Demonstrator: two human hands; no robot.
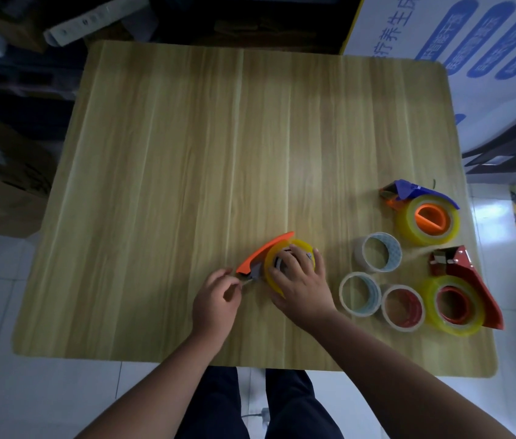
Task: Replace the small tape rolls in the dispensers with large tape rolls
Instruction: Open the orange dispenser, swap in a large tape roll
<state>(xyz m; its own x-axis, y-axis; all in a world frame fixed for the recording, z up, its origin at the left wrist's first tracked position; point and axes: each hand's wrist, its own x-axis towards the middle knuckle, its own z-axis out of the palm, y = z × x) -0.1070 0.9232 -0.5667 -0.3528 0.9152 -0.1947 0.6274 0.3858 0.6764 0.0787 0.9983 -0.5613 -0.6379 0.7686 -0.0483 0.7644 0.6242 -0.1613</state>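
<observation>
From the head camera, the person is looking down on a wooden surface [187, 153] and working at its near edge. The right hand [301, 280] is lying spread over a large yellow tape roll [274, 264] that is sitting in the orange dispenser [263, 250]; its fingers [294, 259] are splayed wide across the roll's top and hub, pressing down rather than closing round anything. The left hand [215, 299] is sitting just left of the dispenser's cutter end, its fingers [229, 282] pinched nearly closed on what appears to be the tape's free end at the blade, though that bit is too small to be certain.

The dispenser's long axis is running from lower left up to upper right, with the cutter tip pointing towards the left hand. So the tape end is lying directly between the two hands, and the left hand is the nearer one for pulling it across the blade while the right is steadying the roll.

Off to the right, well apart from both hands, three small tape rolls [377, 256] are standing loose on the surface. Beyond them a blue dispenser [415, 193] and a red dispenser [459, 267] are each appearing to carry a large yellow roll already.
</observation>
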